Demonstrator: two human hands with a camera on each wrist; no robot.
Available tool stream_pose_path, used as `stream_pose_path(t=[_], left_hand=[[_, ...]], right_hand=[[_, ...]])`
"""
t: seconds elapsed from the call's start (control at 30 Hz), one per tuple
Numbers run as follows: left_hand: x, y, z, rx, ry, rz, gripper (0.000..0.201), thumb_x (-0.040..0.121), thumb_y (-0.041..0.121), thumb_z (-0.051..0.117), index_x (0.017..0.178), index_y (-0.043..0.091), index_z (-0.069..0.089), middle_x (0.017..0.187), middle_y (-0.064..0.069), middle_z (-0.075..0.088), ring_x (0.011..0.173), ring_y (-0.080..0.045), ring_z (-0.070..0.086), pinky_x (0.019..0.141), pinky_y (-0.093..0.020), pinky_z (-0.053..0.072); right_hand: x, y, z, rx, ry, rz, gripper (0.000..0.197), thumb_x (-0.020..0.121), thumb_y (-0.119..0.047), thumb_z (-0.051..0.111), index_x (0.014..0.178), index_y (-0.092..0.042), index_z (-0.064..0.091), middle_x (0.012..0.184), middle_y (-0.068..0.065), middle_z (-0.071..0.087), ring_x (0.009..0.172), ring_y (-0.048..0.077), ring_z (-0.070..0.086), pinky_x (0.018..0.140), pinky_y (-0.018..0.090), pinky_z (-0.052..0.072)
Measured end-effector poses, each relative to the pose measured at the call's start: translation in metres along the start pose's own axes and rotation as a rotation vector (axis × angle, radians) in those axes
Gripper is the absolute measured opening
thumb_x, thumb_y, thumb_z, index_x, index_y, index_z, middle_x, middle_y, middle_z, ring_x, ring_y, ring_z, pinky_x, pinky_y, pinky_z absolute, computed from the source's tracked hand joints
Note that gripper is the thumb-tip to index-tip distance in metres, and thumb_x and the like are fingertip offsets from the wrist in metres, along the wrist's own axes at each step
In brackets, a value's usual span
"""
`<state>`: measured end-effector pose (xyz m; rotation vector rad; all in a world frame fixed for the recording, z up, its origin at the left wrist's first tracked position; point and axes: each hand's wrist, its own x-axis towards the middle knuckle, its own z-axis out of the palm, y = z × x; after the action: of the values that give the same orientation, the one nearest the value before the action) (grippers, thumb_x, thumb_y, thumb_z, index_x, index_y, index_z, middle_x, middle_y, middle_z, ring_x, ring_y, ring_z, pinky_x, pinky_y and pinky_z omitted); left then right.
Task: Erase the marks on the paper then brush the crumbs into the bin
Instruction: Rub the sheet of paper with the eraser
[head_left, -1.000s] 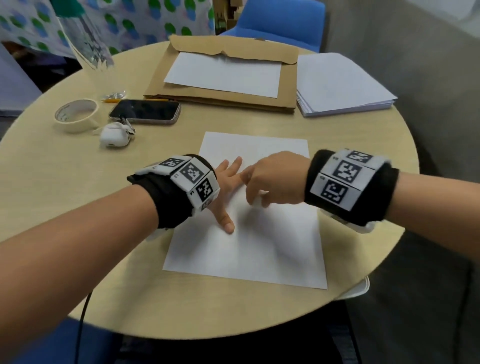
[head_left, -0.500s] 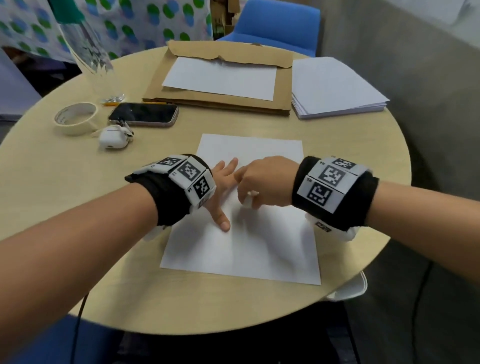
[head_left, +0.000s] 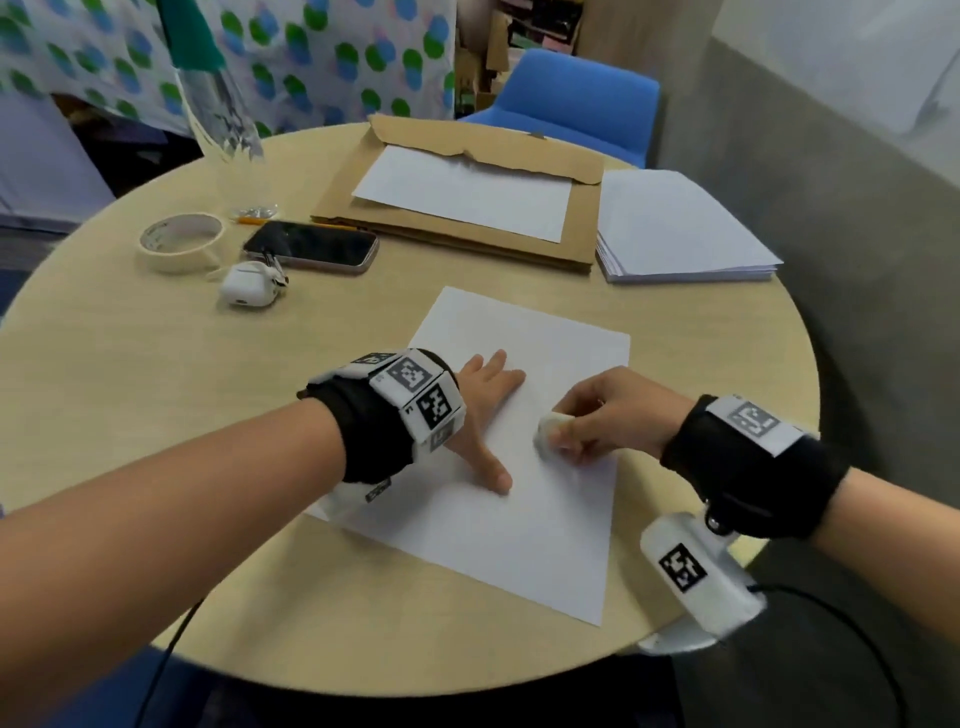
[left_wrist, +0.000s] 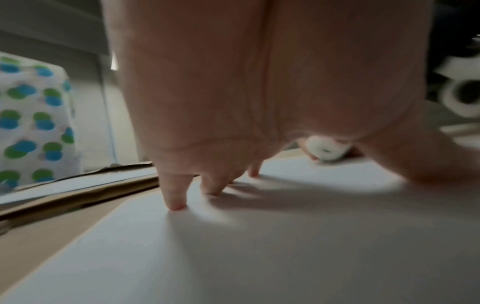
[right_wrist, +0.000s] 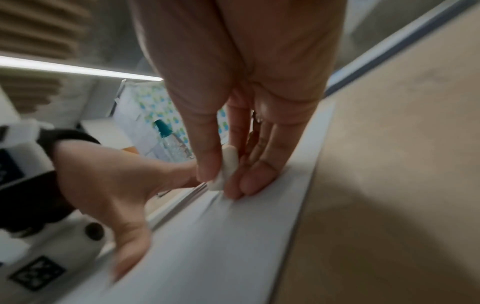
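Note:
A white sheet of paper (head_left: 519, 467) lies on the round wooden table (head_left: 130, 389) in front of me. My left hand (head_left: 485, 410) lies flat on the sheet with fingers spread, its fingertips (left_wrist: 178, 205) pressing the paper (left_wrist: 259, 246) down. My right hand (head_left: 597, 415) pinches a small white eraser (head_left: 548, 434) between thumb and fingers, near the sheet's right side. The eraser (right_wrist: 226, 170) touches the paper (right_wrist: 233, 236), where faint grey strokes show beside it. In the left wrist view the eraser (left_wrist: 327, 149) shows beyond my palm. No bin is in view.
At the back lie a brown envelope (head_left: 582, 244) with a sheet on it and a stack of white paper (head_left: 675, 228). A phone (head_left: 311, 244), a tape roll (head_left: 179, 241), an earbud case (head_left: 249, 291) and a clear bottle (head_left: 218, 114) stand at the left. A blue chair (head_left: 571, 98) is behind.
My right hand has drawn away from my left hand, to the right across the sheet, and the eraser now shows in its fingers. The left hand stays pressed on the paper.

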<state>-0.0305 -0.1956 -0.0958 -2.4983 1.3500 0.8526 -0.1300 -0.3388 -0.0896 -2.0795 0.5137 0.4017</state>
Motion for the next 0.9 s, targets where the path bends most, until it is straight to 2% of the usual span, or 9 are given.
stream_pose_path(t=[0.1, 0.23, 0.33, 0.43, 0.5, 0.6, 0.7, 0.77, 0.9], left_hand=[[0.005, -0.001, 0.008, 0.049, 0.005, -0.002, 0.129, 0.064, 0.062, 0.071, 0.147, 0.021, -0.018, 0.155, -0.006, -0.023, 0.145, -0.028, -0.014, 0.117, -0.052, 0.006], [0.006, -0.003, 0.008, 0.053, 0.005, 0.010, 0.132, 0.063, 0.063, 0.072, 0.146, 0.022, -0.022, 0.154, -0.007, -0.025, 0.144, -0.029, -0.015, 0.117, -0.052, 0.005], [0.009, -0.005, 0.009, 0.053, -0.002, 0.007, 0.133, 0.062, 0.064, 0.072, 0.146, 0.022, -0.022, 0.154, -0.007, -0.027, 0.144, -0.029, -0.016, 0.117, -0.052, 0.005], [0.011, -0.006, 0.010, 0.059, -0.019, 0.009, 0.135, 0.060, 0.067, 0.071, 0.145, 0.022, -0.025, 0.153, -0.007, -0.030, 0.144, -0.029, -0.018, 0.117, -0.053, 0.005], [0.013, -0.006, 0.011, 0.065, -0.026, 0.009, 0.136, 0.059, 0.068, 0.070, 0.144, 0.022, -0.026, 0.152, -0.008, -0.031, 0.144, -0.030, -0.018, 0.117, -0.054, 0.005], [0.014, -0.005, 0.011, 0.070, -0.019, 0.001, 0.136, 0.060, 0.069, 0.069, 0.144, 0.021, -0.027, 0.152, -0.008, -0.031, 0.143, -0.031, -0.018, 0.116, -0.054, 0.004], [0.013, -0.004, 0.013, 0.059, -0.005, 0.001, 0.135, 0.061, 0.066, 0.070, 0.145, 0.021, -0.025, 0.153, -0.009, -0.030, 0.143, -0.031, -0.019, 0.116, -0.054, 0.004], [0.014, -0.005, 0.013, 0.049, 0.002, 0.009, 0.136, 0.060, 0.065, 0.072, 0.145, 0.021, -0.024, 0.153, -0.009, -0.030, 0.143, -0.031, -0.019, 0.116, -0.053, 0.003], [0.015, -0.006, 0.014, 0.060, -0.002, 0.015, 0.138, 0.058, 0.067, 0.072, 0.145, 0.021, -0.025, 0.153, -0.009, -0.030, 0.143, -0.031, -0.019, 0.116, -0.053, 0.002]], right_hand=[[0.015, -0.011, -0.003, -0.099, 0.069, -0.035, 0.017, 0.079, -0.008, 0.071, 0.093, 0.001, 0.069, 0.070, 0.010, 0.065, 0.059, 0.014, 0.061, 0.057, 0.017, 0.055], [0.029, -0.020, -0.003, -0.282, 0.205, -0.088, 0.011, 0.075, -0.021, 0.073, 0.077, -0.010, 0.071, 0.067, 0.006, 0.066, 0.064, 0.017, 0.061, 0.073, 0.031, 0.056], [0.007, -0.016, 0.012, -0.392, 0.146, -0.132, 0.015, 0.074, -0.023, 0.073, 0.078, -0.009, 0.071, 0.053, -0.004, 0.060, 0.050, 0.005, 0.054, 0.057, 0.018, 0.046], [-0.020, -0.014, 0.029, -0.366, -0.072, -0.100, 0.008, 0.073, -0.021, 0.071, 0.069, -0.014, 0.069, 0.036, -0.010, 0.053, 0.035, 0.000, 0.048, 0.046, 0.012, 0.039], [-0.019, -0.017, 0.025, -0.362, -0.097, -0.056, 0.009, 0.072, -0.022, 0.072, 0.065, -0.017, 0.069, 0.040, -0.009, 0.055, 0.035, 0.001, 0.048, 0.048, 0.015, 0.041], [0.001, -0.021, 0.006, -0.404, 0.104, -0.039, 0.016, 0.070, -0.018, 0.073, 0.056, -0.018, 0.064, 0.040, -0.008, 0.055, 0.034, 0.000, 0.048, 0.045, 0.016, 0.040], [0.002, -0.021, 0.011, -0.480, 0.234, -0.094, 0.011, 0.072, -0.016, 0.068, 0.070, -0.005, 0.070, 0.065, 0.005, 0.068, 0.057, 0.011, 0.055, 0.050, 0.018, 0.039], [-0.011, -0.019, 0.030, -0.523, 0.158, -0.155, 0.019, 0.073, -0.021, 0.068, 0.076, -0.002, 0.070, 0.075, 0.010, 0.070, 0.064, 0.014, 0.054, 0.051, 0.017, 0.038], [-0.018, -0.020, 0.033, -0.507, 0.064, -0.129, 0.017, 0.072, -0.023, 0.069, 0.068, -0.007, 0.069, 0.064, 0.004, 0.066, 0.050, 0.007, 0.051, 0.052, 0.020, 0.041]])
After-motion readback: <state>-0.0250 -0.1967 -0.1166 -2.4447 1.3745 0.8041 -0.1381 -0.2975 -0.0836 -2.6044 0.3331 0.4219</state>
